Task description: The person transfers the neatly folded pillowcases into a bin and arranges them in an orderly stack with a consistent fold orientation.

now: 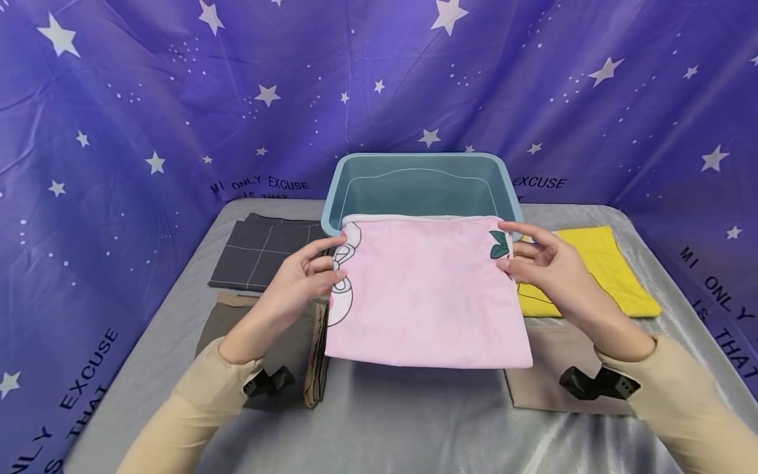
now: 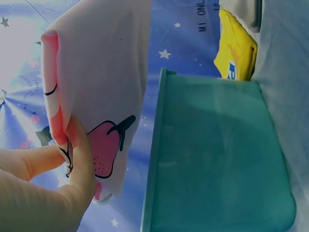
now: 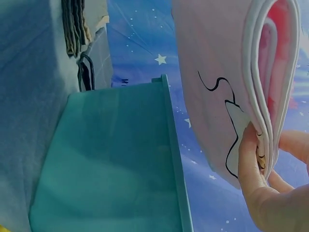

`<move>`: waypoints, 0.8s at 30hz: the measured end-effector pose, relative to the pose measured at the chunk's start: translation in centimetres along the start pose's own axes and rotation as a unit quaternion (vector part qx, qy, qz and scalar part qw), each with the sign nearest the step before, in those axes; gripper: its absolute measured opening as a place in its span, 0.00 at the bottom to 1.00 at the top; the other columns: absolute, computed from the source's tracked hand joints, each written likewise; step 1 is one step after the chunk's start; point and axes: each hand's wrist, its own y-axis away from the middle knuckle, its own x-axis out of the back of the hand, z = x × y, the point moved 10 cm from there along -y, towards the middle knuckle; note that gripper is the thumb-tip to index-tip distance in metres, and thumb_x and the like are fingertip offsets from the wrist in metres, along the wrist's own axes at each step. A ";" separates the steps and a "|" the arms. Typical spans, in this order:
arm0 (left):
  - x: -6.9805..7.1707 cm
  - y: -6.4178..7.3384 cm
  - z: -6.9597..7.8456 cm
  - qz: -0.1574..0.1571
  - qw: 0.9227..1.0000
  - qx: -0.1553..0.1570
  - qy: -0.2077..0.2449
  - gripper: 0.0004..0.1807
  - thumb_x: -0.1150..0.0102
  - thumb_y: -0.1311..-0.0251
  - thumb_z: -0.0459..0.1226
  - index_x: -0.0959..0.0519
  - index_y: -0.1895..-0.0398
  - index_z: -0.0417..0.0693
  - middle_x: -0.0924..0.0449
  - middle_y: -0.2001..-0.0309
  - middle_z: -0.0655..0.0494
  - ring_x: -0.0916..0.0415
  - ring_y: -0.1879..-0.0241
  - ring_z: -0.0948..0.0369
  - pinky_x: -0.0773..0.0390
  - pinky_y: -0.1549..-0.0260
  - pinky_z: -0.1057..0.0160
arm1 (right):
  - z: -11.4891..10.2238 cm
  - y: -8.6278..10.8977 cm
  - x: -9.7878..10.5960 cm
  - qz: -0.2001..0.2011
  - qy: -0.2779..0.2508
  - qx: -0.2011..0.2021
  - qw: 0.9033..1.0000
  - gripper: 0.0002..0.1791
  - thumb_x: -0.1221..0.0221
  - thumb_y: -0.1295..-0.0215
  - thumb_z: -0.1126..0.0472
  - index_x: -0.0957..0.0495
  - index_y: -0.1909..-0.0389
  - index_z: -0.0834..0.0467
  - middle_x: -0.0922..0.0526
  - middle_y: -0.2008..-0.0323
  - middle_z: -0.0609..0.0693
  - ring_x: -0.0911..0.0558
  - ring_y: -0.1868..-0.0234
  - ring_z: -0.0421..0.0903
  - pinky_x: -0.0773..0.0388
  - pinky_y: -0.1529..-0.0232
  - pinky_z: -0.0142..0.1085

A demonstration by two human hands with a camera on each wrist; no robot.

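Note:
A folded pink cloth (image 1: 426,289) with printed drawings is held up in front of a teal plastic bin (image 1: 414,196), overlapping its front in the head view. My left hand (image 1: 302,280) pinches its left edge, thumb on one face and fingers on the other. At the opposite edge, my right hand (image 1: 547,260) grips it the same way near a green leaf print. The right wrist view shows several stacked layers of the cloth (image 3: 212,87) between thumb and fingers. A pink strawberry-like print (image 2: 105,147) shows on its far face in the left wrist view.
Left of the bin lie a dark grid-lined cloth (image 1: 254,253) and a folded olive-brown cloth (image 1: 278,355). To the right are a yellow cloth (image 1: 616,270) and a beige cloth (image 1: 547,382). All rest on a grey-covered table (image 1: 414,428), with a purple starry curtain (image 1: 379,118) behind.

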 end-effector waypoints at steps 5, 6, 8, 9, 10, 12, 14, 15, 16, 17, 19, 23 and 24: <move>0.0 -0.4 0.9 0.000 1.000 -0.010 0.018 0.29 0.47 0.46 0.27 0.38 0.39 0.50 0.36 0.79 0.61 0.41 0.83 0.66 0.29 0.80 0.69 | -0.2 -0.4 0.5 0.015 0.007 -0.022 1.000 0.30 0.42 0.46 0.70 0.36 0.41 0.55 0.19 0.64 0.45 0.20 0.69 0.40 0.22 0.70 0.31; 0.0 -0.5 1.1 0.000 1.000 -0.011 0.019 0.29 0.47 0.46 0.27 0.38 0.39 0.50 0.34 0.79 0.60 0.40 0.82 0.66 0.29 0.80 0.69 | -0.3 -0.5 0.6 0.015 0.002 -0.024 1.000 0.30 0.42 0.46 0.70 0.36 0.41 0.55 0.19 0.63 0.45 0.20 0.69 0.40 0.22 0.69 0.31; 0.1 -0.7 1.3 0.003 1.000 -0.008 0.020 0.29 0.47 0.46 0.27 0.37 0.39 0.51 0.31 0.77 0.60 0.36 0.80 0.66 0.28 0.79 0.68 | -0.4 -0.6 0.6 0.016 -0.007 -0.028 0.999 0.30 0.42 0.46 0.70 0.37 0.40 0.55 0.19 0.63 0.45 0.20 0.68 0.40 0.22 0.68 0.31; 0.1 -0.9 1.3 0.003 1.000 -0.006 0.018 0.29 0.47 0.45 0.27 0.37 0.39 0.51 0.29 0.75 0.60 0.35 0.78 0.65 0.28 0.79 0.68 | -0.5 -0.7 0.7 0.017 -0.009 -0.030 0.999 0.30 0.42 0.45 0.70 0.37 0.40 0.55 0.19 0.63 0.45 0.20 0.68 0.40 0.22 0.68 0.31; 0.2 -1.0 1.5 0.004 1.000 -0.004 0.017 0.29 0.47 0.45 0.27 0.37 0.39 0.51 0.29 0.75 0.59 0.34 0.77 0.65 0.28 0.79 0.68 | -0.5 -0.8 0.7 0.018 -0.013 -0.033 0.999 0.30 0.42 0.45 0.70 0.37 0.40 0.55 0.19 0.63 0.46 0.20 0.67 0.40 0.22 0.67 0.31; 0.3 -1.2 1.6 0.004 1.000 -0.002 0.021 0.29 0.47 0.45 0.27 0.37 0.39 0.51 0.29 0.74 0.59 0.33 0.75 0.65 0.28 0.78 0.68 | -0.6 -1.0 0.8 0.022 -0.013 -0.039 0.999 0.30 0.42 0.45 0.69 0.37 0.40 0.55 0.19 0.62 0.45 0.20 0.66 0.40 0.23 0.66 0.30; 0.4 -1.5 1.8 0.005 1.000 -0.001 0.025 0.29 0.47 0.45 0.27 0.37 0.39 0.50 0.31 0.76 0.59 0.34 0.75 0.65 0.28 0.78 0.68 | -0.7 -1.2 0.9 0.028 -0.017 -0.048 0.998 0.30 0.42 0.45 0.69 0.36 0.41 0.54 0.19 0.62 0.45 0.20 0.67 0.40 0.23 0.68 0.28; 0.4 -1.6 1.9 0.006 1.000 -0.001 0.026 0.29 0.47 0.45 0.27 0.37 0.39 0.49 0.32 0.78 0.60 0.34 0.75 0.65 0.28 0.77 0.69 | -0.7 -1.3 1.0 0.029 -0.022 -0.051 0.998 0.30 0.41 0.46 0.69 0.36 0.41 0.54 0.19 0.63 0.45 0.20 0.67 0.40 0.24 0.71 0.27; 0.5 -1.7 2.0 0.008 1.000 -0.001 0.027 0.29 0.47 0.45 0.27 0.37 0.39 0.49 0.35 0.79 0.60 0.35 0.75 0.65 0.29 0.77 0.69 | -0.8 -1.4 1.0 0.031 -0.026 -0.053 0.998 0.30 0.41 0.46 0.69 0.36 0.41 0.54 0.19 0.63 0.46 0.20 0.67 0.40 0.25 0.72 0.27; 0.6 -1.8 2.1 0.009 1.000 -0.001 0.028 0.29 0.47 0.45 0.27 0.37 0.39 0.49 0.37 0.81 0.60 0.36 0.76 0.66 0.29 0.77 0.69 | -0.9 -1.5 1.0 0.032 -0.032 -0.053 0.998 0.30 0.41 0.46 0.69 0.36 0.41 0.54 0.19 0.63 0.46 0.20 0.68 0.40 0.25 0.72 0.26; 0.7 -2.1 2.2 0.009 0.999 -0.002 0.030 0.29 0.47 0.45 0.26 0.37 0.39 0.49 0.40 0.82 0.61 0.36 0.76 0.66 0.30 0.76 0.70 | -1.0 -1.8 1.1 0.034 -0.042 -0.055 0.997 0.30 0.41 0.46 0.69 0.36 0.41 0.54 0.19 0.64 0.47 0.20 0.68 0.39 0.26 0.74 0.26; 0.9 -2.6 2.5 0.010 0.999 -0.001 0.038 0.29 0.47 0.45 0.26 0.37 0.39 0.48 0.42 0.83 0.62 0.37 0.76 0.66 0.30 0.75 0.69 | -1.2 -2.3 1.2 0.034 -0.055 -0.057 0.996 0.31 0.40 0.47 0.69 0.36 0.41 0.56 0.19 0.64 0.48 0.21 0.70 0.40 0.25 0.71 0.26; 0.9 -2.8 2.5 0.010 0.999 0.000 0.040 0.29 0.47 0.45 0.26 0.38 0.39 0.48 0.42 0.83 0.61 0.37 0.75 0.66 0.30 0.75 0.69 | -1.2 -2.5 1.2 0.036 -0.053 -0.059 0.996 0.31 0.40 0.48 0.69 0.36 0.41 0.56 0.19 0.64 0.48 0.21 0.70 0.40 0.26 0.72 0.26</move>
